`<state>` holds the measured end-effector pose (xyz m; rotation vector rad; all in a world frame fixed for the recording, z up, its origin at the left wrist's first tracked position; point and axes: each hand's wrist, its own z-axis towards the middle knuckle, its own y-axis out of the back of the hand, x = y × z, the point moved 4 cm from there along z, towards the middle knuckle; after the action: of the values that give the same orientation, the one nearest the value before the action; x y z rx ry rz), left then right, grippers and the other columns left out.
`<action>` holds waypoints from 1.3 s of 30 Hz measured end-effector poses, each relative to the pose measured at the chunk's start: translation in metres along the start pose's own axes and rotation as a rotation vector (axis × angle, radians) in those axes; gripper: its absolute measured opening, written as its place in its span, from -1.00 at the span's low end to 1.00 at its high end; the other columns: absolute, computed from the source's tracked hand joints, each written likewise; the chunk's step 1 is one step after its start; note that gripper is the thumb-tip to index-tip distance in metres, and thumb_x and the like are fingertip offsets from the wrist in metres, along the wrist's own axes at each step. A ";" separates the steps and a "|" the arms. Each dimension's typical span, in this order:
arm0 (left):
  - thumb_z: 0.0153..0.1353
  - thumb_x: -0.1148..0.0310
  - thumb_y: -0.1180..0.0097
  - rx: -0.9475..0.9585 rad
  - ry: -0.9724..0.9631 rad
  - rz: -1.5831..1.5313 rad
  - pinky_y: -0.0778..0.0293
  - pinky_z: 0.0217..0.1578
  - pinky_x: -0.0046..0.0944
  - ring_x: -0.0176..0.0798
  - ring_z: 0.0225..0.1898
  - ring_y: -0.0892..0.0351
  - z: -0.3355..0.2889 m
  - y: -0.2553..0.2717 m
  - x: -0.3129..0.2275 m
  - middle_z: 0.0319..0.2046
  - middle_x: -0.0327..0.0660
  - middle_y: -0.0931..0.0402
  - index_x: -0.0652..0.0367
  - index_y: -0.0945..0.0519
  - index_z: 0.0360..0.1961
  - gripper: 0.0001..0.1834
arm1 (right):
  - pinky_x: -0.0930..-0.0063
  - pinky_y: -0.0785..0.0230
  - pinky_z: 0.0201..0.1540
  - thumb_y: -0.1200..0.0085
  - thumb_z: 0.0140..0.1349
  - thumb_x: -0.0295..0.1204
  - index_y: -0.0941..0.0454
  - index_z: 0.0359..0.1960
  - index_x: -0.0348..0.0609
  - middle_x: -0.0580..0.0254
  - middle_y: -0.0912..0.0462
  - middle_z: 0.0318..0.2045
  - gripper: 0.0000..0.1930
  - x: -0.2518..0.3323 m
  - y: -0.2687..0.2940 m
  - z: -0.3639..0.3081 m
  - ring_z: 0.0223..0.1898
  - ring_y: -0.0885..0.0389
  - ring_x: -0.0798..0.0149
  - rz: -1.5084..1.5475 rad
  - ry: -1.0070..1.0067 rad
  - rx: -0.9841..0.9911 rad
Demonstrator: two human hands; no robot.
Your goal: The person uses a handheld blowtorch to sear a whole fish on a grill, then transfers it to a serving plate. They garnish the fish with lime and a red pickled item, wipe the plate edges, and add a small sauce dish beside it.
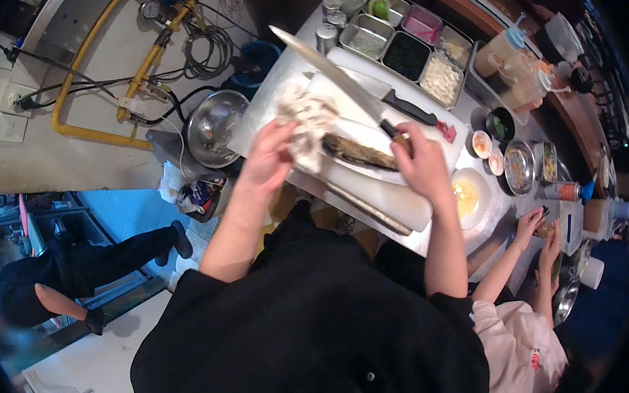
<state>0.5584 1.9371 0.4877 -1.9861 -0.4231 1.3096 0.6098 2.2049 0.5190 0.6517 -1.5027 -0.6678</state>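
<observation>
My right hand (422, 161) is closed round the handle of a long kitchen knife (332, 72). Its blade points up to the far left, over the white cutting board (443, 151). In my left hand (270, 152) is a crumpled, stained whitish cloth (308, 118), slightly blurred, at the board's left side. Between my hands lies a long dark brown, charred-looking piece of food (360, 153); its kind is unclear. Behind it, a second knife with a black handle (410, 108) rests on the board beside small pinkish-red pieces (447, 131).
A metal tray of ingredient compartments (403, 54) stands behind the board. To the right are a bowl with yellow contents (469, 198), small cups (481, 143) and squeeze bottles (503, 49). A co-worker's hands (537, 229) work at the right. A steel bowl (216, 128) sits left of the table.
</observation>
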 end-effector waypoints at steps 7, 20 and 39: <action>0.21 0.55 -0.19 -0.109 -0.310 0.144 -0.54 -0.10 -0.32 -0.33 -0.13 -0.62 0.066 -0.023 -0.013 -0.08 -0.18 -0.59 0.34 -0.51 0.03 -0.65 | 0.13 -0.48 -0.32 -0.16 0.18 -0.40 -0.50 -0.05 -0.12 -0.07 -0.65 -0.36 -0.70 0.077 -0.057 0.013 -0.36 -0.64 -0.11 -0.070 0.183 -0.248; 0.27 0.47 -0.15 -0.367 -0.572 0.297 -0.63 -0.16 -0.17 -0.17 -0.14 -0.67 0.090 0.118 -0.193 -0.09 -0.08 -0.59 0.33 -0.51 0.05 -0.66 | 0.09 -0.34 -0.22 -0.11 0.18 -0.25 -0.53 -0.11 -0.03 0.11 -0.67 -0.42 -0.72 -0.030 0.006 0.035 -0.32 -0.63 -0.01 -0.369 0.144 0.059; 0.01 0.35 -0.32 -0.032 -0.098 1.774 -0.43 0.06 -0.12 0.10 0.04 -0.55 0.073 0.098 -0.086 -0.01 0.07 -0.56 0.29 -0.50 0.04 -0.47 | 0.30 -0.46 -0.03 -0.22 0.11 -0.48 -0.53 0.12 -0.04 0.15 -0.68 -0.18 -0.53 -0.035 0.025 -0.028 -0.12 -0.65 0.09 -0.054 -0.420 -0.301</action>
<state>0.4451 1.8445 0.4575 -2.1291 1.6824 2.2370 0.6388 2.2469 0.5146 0.3322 -1.7225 -1.0974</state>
